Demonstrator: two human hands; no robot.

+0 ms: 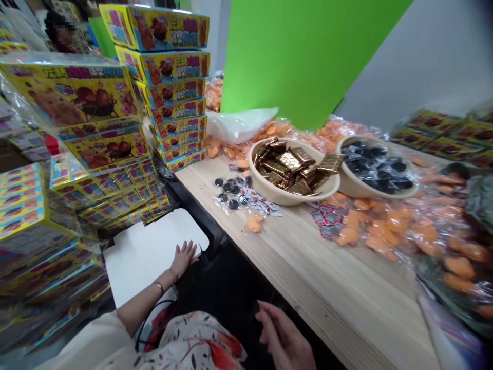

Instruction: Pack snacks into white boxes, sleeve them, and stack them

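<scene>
My left hand (184, 260) lies palm down with fingers spread on a flat white cardboard sheet (150, 257), which has a rounded corner and sits low beside the table. A bracelet circles that wrist. My right hand (283, 334) hovers over my lap near the table's front edge, its fingers loosely bent and apart, with nothing visible in them. Closest to it on the wooden table (308, 277) lies a small bagged orange piece (254, 223). Behind that are loose black discs (231, 190) and small printed packets (262, 201).
A cream bowl (265, 191) of gold-wrapped packets stands beside another bowl (360, 186) of bagged black pieces. Bagged orange pieces (385, 231) cover the table's right side. Tall stacks of yellow printed boxes (173, 72) rise at left and behind. Another person (63, 36) is at the far left.
</scene>
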